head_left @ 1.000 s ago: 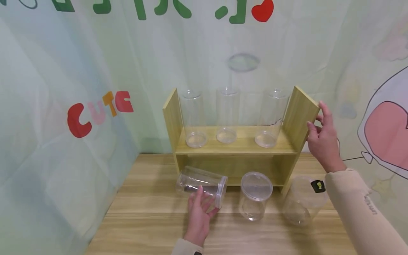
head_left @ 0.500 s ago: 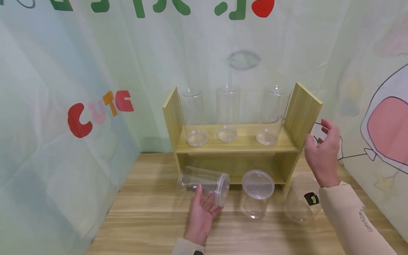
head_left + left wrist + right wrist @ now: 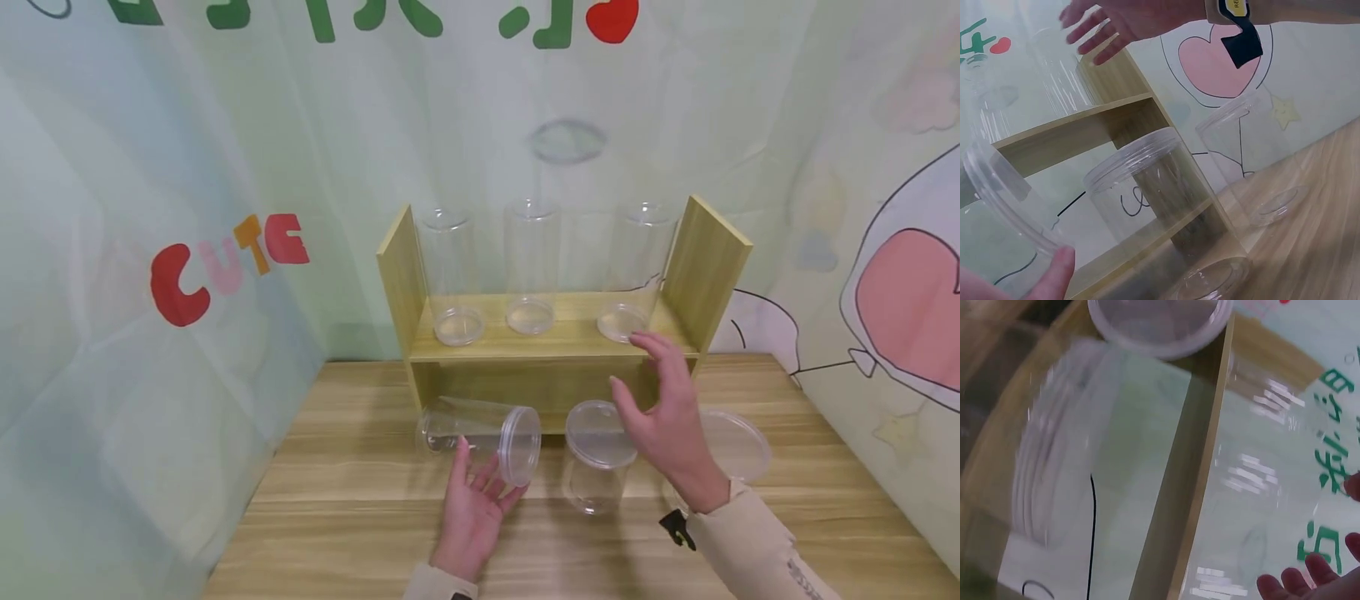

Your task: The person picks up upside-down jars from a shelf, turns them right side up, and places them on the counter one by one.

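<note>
My left hand [image 3: 471, 521] holds a clear plastic jar [image 3: 465, 417] lying sideways in front of the shelf, its ridged lid [image 3: 520, 446] turned to the right. The thumb [image 3: 1057, 275] rests at the lid's rim in the left wrist view, and the fingers reach underneath. My right hand [image 3: 671, 429] hovers in the air with its fingers apart, holding nothing. From the head view it overlaps the edge of an upright lidded jar [image 3: 596, 479]. Further right, a wider clear jar [image 3: 738, 446] is partly hidden behind the right wrist.
A two-tier wooden shelf [image 3: 705, 283] stands at the back of the wood-grain table [image 3: 300, 517]. Three tall clear jars, left [image 3: 450, 271], middle [image 3: 531, 262] and right [image 3: 637, 262], stand on its upper board. A printed curtain [image 3: 247, 150] hangs behind.
My right hand has let go of the shelf's right side panel and moved left and down in front of the shelf. The jar in my left hand has turned, its lid end now facing more toward me.
</note>
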Demonstrator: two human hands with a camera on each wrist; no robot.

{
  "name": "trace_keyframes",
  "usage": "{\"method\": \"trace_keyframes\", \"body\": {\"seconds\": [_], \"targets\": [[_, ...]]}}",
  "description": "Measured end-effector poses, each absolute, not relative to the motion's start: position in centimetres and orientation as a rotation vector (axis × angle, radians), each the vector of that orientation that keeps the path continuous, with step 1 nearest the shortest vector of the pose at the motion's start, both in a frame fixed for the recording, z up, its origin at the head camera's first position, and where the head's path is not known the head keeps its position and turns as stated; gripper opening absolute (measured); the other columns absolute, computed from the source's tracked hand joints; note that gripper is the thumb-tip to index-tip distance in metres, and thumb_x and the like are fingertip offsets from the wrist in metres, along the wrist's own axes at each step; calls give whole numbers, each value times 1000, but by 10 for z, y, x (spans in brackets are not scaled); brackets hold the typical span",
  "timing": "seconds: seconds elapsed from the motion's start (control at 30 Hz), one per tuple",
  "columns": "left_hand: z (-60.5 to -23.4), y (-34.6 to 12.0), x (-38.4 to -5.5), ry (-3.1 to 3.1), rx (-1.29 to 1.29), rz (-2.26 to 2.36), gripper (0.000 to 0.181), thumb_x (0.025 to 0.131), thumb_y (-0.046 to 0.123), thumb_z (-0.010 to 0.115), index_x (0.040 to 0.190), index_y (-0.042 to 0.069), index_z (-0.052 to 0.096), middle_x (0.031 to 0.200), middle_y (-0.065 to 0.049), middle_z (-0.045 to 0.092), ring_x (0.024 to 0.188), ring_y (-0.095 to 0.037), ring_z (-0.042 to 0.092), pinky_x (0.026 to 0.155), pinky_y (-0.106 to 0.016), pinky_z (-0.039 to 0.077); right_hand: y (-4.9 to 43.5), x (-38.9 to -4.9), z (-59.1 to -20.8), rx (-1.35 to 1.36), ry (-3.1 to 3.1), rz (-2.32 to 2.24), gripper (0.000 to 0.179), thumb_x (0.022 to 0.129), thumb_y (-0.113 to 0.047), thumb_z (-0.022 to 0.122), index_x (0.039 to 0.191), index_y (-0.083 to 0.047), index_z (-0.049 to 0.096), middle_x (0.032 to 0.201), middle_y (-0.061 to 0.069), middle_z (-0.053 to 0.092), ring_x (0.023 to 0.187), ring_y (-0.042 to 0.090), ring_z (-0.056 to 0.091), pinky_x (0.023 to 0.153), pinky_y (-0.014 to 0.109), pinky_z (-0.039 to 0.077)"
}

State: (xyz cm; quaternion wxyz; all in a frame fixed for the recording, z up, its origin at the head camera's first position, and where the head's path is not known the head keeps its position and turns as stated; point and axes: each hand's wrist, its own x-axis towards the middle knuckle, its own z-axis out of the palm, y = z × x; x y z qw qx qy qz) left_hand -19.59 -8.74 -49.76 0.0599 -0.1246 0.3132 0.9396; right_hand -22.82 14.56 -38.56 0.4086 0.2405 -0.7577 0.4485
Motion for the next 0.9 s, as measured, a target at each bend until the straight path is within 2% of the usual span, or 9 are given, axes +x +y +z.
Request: {"method": "trace_keyframes", "body": {"seconds": [0.2, 0.37, 0.47, 0.7, 0.9], "targets": [[-497, -87, -194, 930, -335, 2843, 108, 92, 61, 57, 156, 10, -14, 150, -28, 25, 118, -33, 56, 99, -49, 47, 115, -220, -401, 810, -1989, 1133, 66, 76, 4, 77, 135, 5, 50, 134, 22, 50, 122, 31, 49, 102, 32, 40], [-496, -87, -193, 915, -348, 2837, 110, 90, 63, 58, 155, 8, -13, 147, -26, 27, 115, -31, 58, 98, -48, 49, 95, -213, -416, 869, -2118, 1140, 70, 79, -5, 80, 141, -2, 46, 140, 16, 47, 128, 31, 47, 107, 44, 39], [-496, -88, -192, 903, -363, 2833, 110, 90, 63, 59, 155, 8, -11, 144, -25, 29, 112, -29, 60, 96, -47, 50, 85, -209, -426, 891, -2186, 1149, 74, 79, -11, 82, 143, -6, 45, 141, 14, 46, 128, 31, 47, 105, 50, 39], [-497, -89, -191, 909, -382, 2824, 109, 90, 64, 59, 154, 6, -8, 141, -23, 33, 109, -26, 61, 94, -45, 51, 72, -207, -439, 901, -2302, 1187, 81, 78, -24, 85, 147, -11, 43, 144, 19, 42, 130, 31, 44, 102, 55, 42], [-497, -89, -191, 869, -384, 2811, 111, 89, 63, 59, 155, 4, -8, 135, -20, 37, 95, -19, 63, 87, -36, 54, 70, -208, -442, 902, -2404, 1159, 91, 72, -25, 89, 148, -9, 41, 148, 22, 36, 131, 41, 42, 98, 59, 44]]}}
